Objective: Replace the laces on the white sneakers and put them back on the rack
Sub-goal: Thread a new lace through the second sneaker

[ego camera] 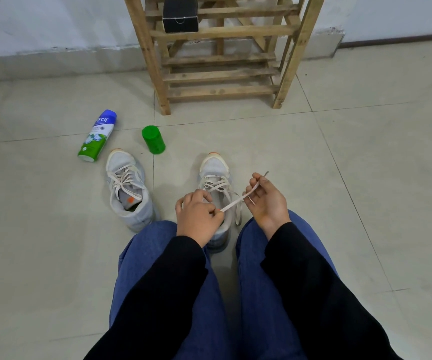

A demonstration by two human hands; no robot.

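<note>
i read the left sneaker (128,188) as already laced, sitting loose on the tiled floor (54,229), so i judge the work is on the right sneaker (215,170), close in under the hands. to do this well i'd keep the flat lace (233,202) untwisted and under light tension, feed the tip squarely into the next eyelet, and even out both ends before tying. a jerk could drag the shoe or pull a crossing loose. the left hand (196,216) is over the shoe's collar with fingers curled, thumb and forefinger pinching the lace low, near the tongue. from that pinch the lace runs taut, up and to the right, to the right hand (267,198). its fingertips pinch the lace just short of the end, the other fingers loosely bent, and the tip pokes out beyond them. a slack loop hangs by the shoe's right side. the wooden rack (220,61) stands well beyond the toes.
</note>
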